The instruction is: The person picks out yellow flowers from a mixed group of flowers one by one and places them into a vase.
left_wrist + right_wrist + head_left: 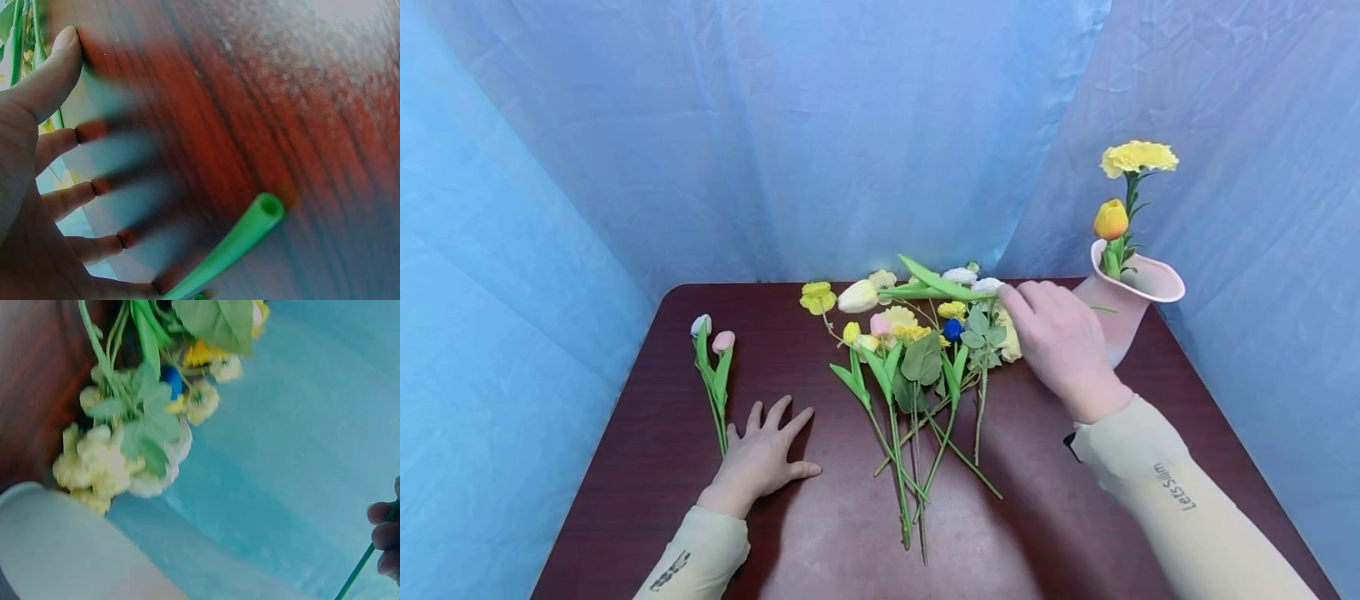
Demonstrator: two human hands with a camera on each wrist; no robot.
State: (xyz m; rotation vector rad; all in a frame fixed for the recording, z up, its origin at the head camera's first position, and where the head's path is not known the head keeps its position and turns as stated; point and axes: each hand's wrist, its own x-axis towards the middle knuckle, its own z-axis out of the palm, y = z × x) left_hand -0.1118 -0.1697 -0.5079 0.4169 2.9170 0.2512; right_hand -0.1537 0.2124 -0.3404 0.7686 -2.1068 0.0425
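Observation:
My right hand (1060,342) grips the green stem of a white tulip (858,296), held sideways above the flower pile with its bloom pointing left. In the right wrist view, curled fingers (385,534) close round the thin stem (356,575). Just right of that hand stands a pink vase (1112,312) with a flared rim, holding a yellow carnation (1138,158) and an orange-yellow tulip (1111,220). Flat on the table, fingers spread, my left hand (760,458) lies beside the stems of a white tulip (701,325) and a pink tulip (723,342). A hollow stem end (231,250) shows near its little finger.
Several artificial flowers lie heaped in the table's middle, among them a blue ball-shaped bloom (952,330), a yellow flower (817,298) and broad leaves (921,358). Their stems reach toward the near edge of the dark wooden table (647,467). Blue curtains (850,133) enclose it.

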